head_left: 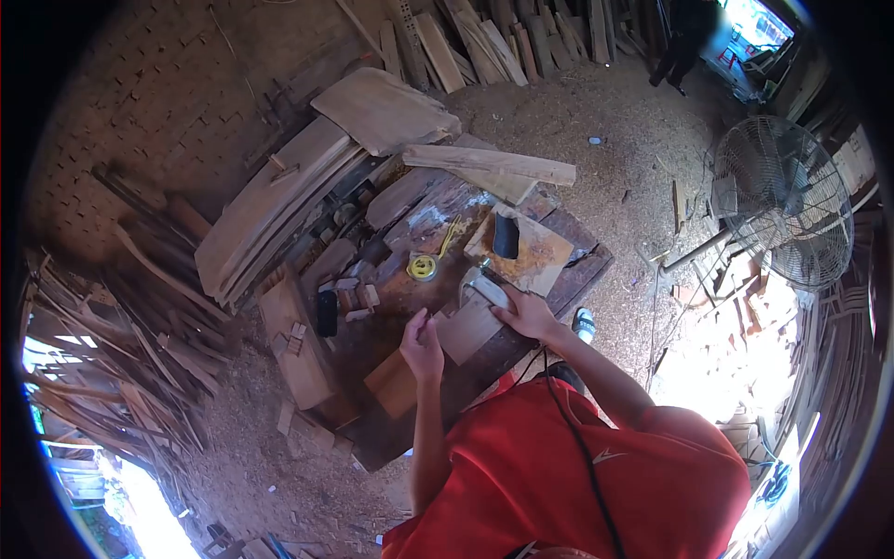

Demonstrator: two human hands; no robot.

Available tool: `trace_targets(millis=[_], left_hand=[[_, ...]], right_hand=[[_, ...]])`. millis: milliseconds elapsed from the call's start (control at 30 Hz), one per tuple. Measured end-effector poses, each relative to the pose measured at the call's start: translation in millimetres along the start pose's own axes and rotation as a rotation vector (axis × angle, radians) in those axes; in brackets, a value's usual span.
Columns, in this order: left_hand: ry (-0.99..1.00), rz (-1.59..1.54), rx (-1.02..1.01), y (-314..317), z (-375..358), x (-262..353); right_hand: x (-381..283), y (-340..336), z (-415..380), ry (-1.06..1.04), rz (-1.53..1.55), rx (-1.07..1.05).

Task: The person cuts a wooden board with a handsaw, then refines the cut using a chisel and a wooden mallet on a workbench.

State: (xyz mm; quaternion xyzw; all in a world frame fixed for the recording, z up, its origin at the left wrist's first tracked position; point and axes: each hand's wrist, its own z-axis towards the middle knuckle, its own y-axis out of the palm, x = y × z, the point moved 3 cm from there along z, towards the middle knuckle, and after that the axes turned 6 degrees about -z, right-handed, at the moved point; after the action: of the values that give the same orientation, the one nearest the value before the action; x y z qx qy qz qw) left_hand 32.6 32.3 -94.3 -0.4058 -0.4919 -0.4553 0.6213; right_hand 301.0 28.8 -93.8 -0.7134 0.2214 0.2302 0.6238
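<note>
My right hand (529, 315) is wrapped round a silver power tool (490, 289), whose exact kind I cannot make out. The tool is over the far end of a pale flat board (468, 330) on the dark workbench (372, 445). My left hand (423, 348) is just left of that board, its fingers loosely curled and apart, with nothing visible in them. Below the left hand lies an orange-brown board (391, 384). A black cord (579, 433) runs down across my red shirt.
A yellow tape measure (422, 268) and small wood offcuts (354, 296) lie on the bench. Beyond the tool is a stained board (540, 256) with a black pad (506, 237). Planks (279, 205) are stacked at left. A large fan (784, 200) stands at right; a person (687, 42) stands far back.
</note>
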Motion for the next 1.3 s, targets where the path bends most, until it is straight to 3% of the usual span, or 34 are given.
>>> trace_targets(millis=[333, 533, 633, 733, 833, 933, 1067, 1167, 1300], left_hand=[[0.158, 0.169, -0.122, 10, -7, 9], [0.155, 0.142, -0.104, 17, -7, 7], [0.043, 0.096, -0.047, 17, -11, 11], [0.251, 0.189, -0.077, 12, -6, 15], [0.167, 0.174, -0.086, 15, -9, 11], [0.349, 0.388, -0.131, 24, -17, 27], [0.280, 0.285, -0.113, 37, -32, 6], [0.379, 0.314, -0.132, 33, -32, 4], [0.358, 0.321, -0.113, 29, -27, 7]], right_hand=[[-9, -1, -7, 0.044, -0.038, -0.009], [-10, -4, -6, 0.045, -0.048, -0.023], [-11, -6, -6, 0.043, -0.055, -0.021], [-8, 0, -5, 0.025, -0.037, 0.062], [-5, 3, -2, 0.052, -0.031, 0.005], [-7, 1, -2, 0.068, -0.045, 0.003], [-8, 3, -4, 0.060, -0.052, 0.041], [-2, 5, -6, 0.037, -0.036, 0.066], [-1, 5, -11, 0.035, -0.028, 0.099]])
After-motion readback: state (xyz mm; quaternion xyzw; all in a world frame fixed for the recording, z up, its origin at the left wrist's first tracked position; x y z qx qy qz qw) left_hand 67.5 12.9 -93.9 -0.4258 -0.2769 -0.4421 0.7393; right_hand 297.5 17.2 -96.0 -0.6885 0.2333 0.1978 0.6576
